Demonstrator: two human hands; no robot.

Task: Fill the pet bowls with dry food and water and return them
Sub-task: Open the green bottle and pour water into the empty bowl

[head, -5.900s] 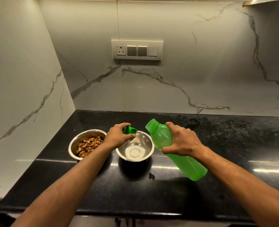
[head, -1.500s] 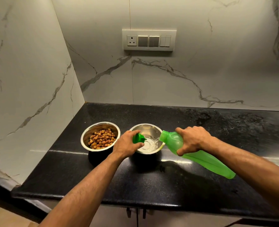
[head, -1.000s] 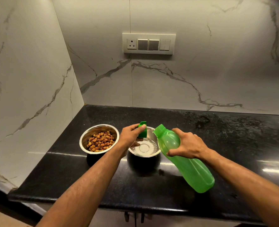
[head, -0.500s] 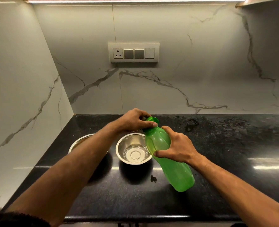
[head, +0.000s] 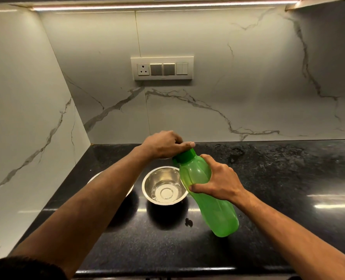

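My right hand (head: 218, 181) grips the middle of a green plastic bottle (head: 210, 197), held tilted above the black counter. The fingers of my left hand (head: 164, 143) are closed on the dark green cap (head: 184, 156) at the bottle's mouth. Just left of the bottle stands a steel bowl (head: 164, 185) with a little water in its bottom. A second steel bowl (head: 94, 176) is to its left; my left forearm covers nearly all of it, so its contents are hidden.
The black stone counter (head: 278, 188) runs right, with wet smears near the back wall and a small dark spot (head: 188, 222) in front of the water bowl. Marble walls close the back and left. A switch panel (head: 162, 68) sits on the back wall.
The bottle was tipped into the bowl and poured water, then was raised more upright. My left hand carried the cap from beside the bowl onto the bottle's mouth.
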